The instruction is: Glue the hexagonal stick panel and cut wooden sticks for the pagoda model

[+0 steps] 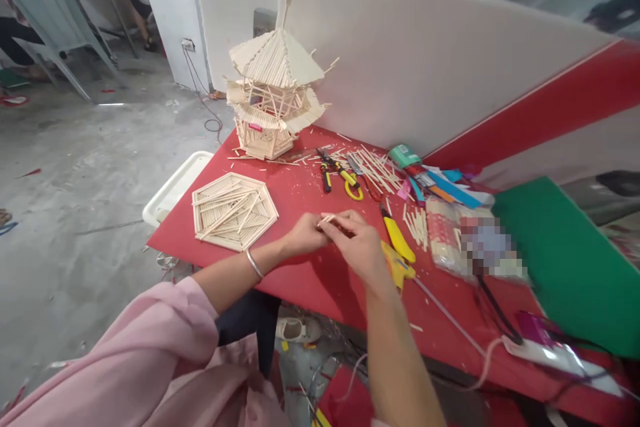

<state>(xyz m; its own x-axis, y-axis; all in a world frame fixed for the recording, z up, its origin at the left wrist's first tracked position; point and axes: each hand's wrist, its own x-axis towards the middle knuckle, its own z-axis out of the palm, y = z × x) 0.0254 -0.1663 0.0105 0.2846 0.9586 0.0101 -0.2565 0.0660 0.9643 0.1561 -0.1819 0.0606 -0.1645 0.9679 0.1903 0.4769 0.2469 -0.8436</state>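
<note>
My left hand and my right hand meet above the red table. Between their closed fingertips are short wooden sticks; how many I cannot tell. To the left lies a flat hexagonal panel of sticks, with several loose sticks across it. A pagoda model made of sticks stands upright at the table's far corner. Just right of my right hand are a yellow glue gun, partly hidden by the hand, and a yellow-handled cutter.
Pliers, yellow-handled scissors and loose sticks lie on the red table. Bagged sticks, a green board and a power strip occupy the right side. A white stool stands beyond the left edge.
</note>
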